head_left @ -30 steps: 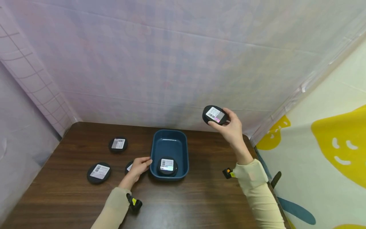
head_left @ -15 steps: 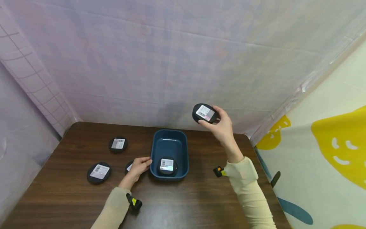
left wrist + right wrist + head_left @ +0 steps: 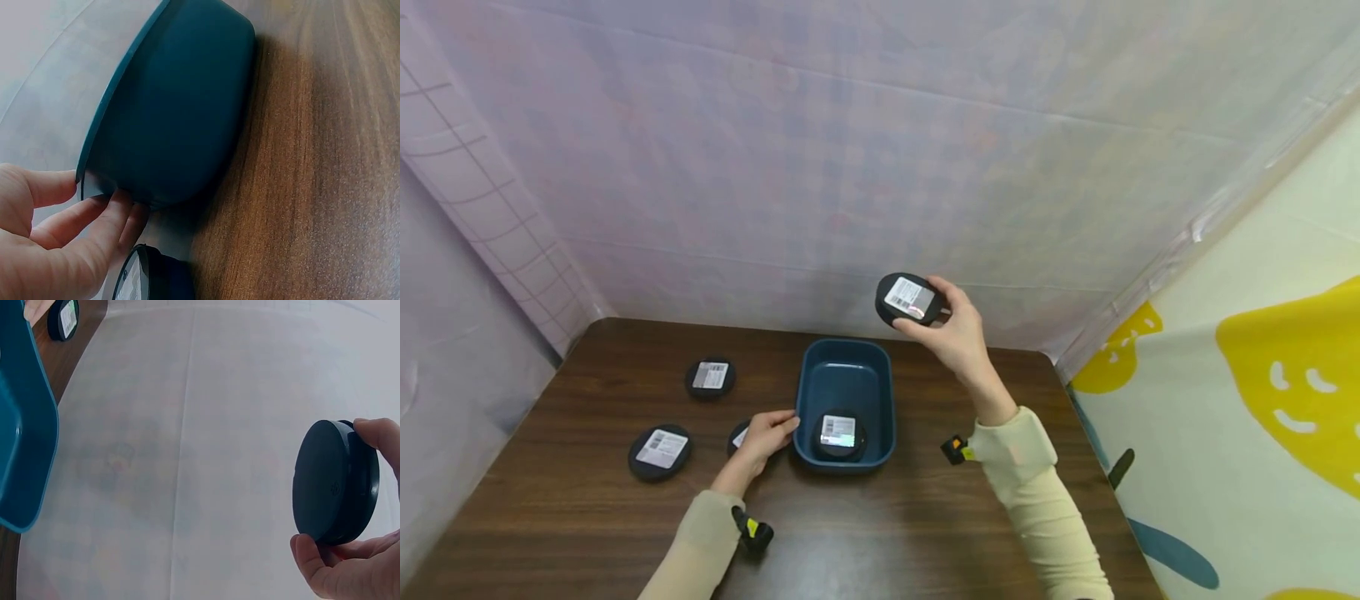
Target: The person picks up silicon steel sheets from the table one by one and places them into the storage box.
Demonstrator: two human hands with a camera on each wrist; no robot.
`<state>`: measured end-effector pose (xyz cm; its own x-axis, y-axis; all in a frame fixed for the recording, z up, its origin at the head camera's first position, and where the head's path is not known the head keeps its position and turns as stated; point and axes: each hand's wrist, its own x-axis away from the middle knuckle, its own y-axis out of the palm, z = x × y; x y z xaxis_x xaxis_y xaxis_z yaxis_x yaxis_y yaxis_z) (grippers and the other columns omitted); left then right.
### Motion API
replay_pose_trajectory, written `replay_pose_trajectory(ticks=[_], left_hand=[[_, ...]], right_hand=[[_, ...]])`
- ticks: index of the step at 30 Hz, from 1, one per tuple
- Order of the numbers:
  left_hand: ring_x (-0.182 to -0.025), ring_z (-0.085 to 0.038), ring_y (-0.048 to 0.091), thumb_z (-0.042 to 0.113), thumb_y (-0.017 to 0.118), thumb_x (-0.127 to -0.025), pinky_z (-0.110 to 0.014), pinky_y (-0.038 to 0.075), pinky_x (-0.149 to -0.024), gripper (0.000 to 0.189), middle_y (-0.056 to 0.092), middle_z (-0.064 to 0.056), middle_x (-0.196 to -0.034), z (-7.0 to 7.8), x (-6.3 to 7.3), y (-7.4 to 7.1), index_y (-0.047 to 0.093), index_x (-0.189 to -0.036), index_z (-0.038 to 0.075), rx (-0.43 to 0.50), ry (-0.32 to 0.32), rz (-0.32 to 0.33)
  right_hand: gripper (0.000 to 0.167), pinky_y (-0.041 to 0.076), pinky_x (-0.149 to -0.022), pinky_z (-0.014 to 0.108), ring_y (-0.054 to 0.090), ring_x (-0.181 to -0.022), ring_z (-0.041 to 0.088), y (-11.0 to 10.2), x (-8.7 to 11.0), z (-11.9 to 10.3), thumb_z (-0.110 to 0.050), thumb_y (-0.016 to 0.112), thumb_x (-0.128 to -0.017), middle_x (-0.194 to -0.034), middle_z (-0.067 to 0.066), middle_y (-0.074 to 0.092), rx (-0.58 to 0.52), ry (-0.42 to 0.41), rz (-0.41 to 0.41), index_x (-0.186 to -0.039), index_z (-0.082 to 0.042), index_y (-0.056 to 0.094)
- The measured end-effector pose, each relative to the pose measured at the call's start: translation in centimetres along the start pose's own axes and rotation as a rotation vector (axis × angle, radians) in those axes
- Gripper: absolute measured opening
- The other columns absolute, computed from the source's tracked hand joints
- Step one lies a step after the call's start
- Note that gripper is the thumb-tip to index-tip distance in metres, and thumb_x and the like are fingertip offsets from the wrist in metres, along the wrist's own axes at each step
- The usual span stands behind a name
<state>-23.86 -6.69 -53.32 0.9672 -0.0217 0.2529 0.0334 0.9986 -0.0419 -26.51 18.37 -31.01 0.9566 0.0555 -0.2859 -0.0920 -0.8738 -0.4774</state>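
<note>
My right hand point(image 3: 953, 337) grips a round black container point(image 3: 908, 298) with a white barcode label, held in the air above and behind the blue plastic bin point(image 3: 847, 379). The right wrist view shows the smooth, flat underside of this container point(image 3: 322, 481), with thumb and fingers at opposite edges. On the bin's left wall, my left hand point(image 3: 763, 437) pinches the rim; the left wrist view has the thumb point(image 3: 53, 189) at the rim and fingers against the outer wall. Another round black container point(image 3: 838, 435) lies label up in the bin's near end.
On the brown table point(image 3: 850, 533), a labelled container point(image 3: 710, 378) lies at the back left and another point(image 3: 659, 453) nearer the front. A third container point(image 3: 739, 437) is partly hidden by my left hand. Pale sheeting point(image 3: 850, 167) hangs behind the table.
My right hand has moved left with the round black container, from the right of the bin to near its back right corner. The left hand and the bin have not moved.
</note>
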Motion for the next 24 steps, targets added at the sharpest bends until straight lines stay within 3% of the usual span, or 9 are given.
replay_pose_trajectory(ticks=[4,12,24], left_hand=[[-0.102,-0.025,0.056,0.002,0.05,-0.093,-0.045,0.047,-0.092,0.037,0.049,-0.036,-0.125,0.1,0.0,0.0,0.048,-0.122,-0.021,-0.001,-0.002,0.005],[-0.105,-0.026,0.054,0.001,0.049,-0.093,-0.046,0.045,-0.094,0.037,0.048,-0.036,-0.126,0.1,0.0,0.1,0.047,-0.123,-0.021,0.006,-0.005,-0.003],[-0.101,-0.024,0.055,0.001,0.051,-0.093,-0.045,0.046,-0.093,0.037,0.05,-0.035,-0.124,0.1,0.1,0.1,0.048,-0.122,-0.021,0.008,0.004,0.008]], right_hand=[[0.079,0.049,-0.085,0.044,0.055,-0.098,0.031,0.8,0.1,-0.3,-0.02,0.083,-0.07,-0.129,0.015,0.049,-0.007,-0.012,-0.02,-0.136,-0.004,0.044],[0.078,0.05,-0.083,0.037,0.055,-0.1,0.03,2.1,0.2,-0.7,-0.019,0.083,-0.069,-0.13,0.015,0.048,-0.005,-0.032,-0.06,-0.136,-0.004,0.045],[0.08,0.05,-0.086,0.039,0.056,-0.102,0.033,2.9,0.2,-1.0,-0.017,0.084,-0.069,-0.131,0.017,0.047,-0.002,-0.062,-0.112,-0.136,-0.003,0.044]])
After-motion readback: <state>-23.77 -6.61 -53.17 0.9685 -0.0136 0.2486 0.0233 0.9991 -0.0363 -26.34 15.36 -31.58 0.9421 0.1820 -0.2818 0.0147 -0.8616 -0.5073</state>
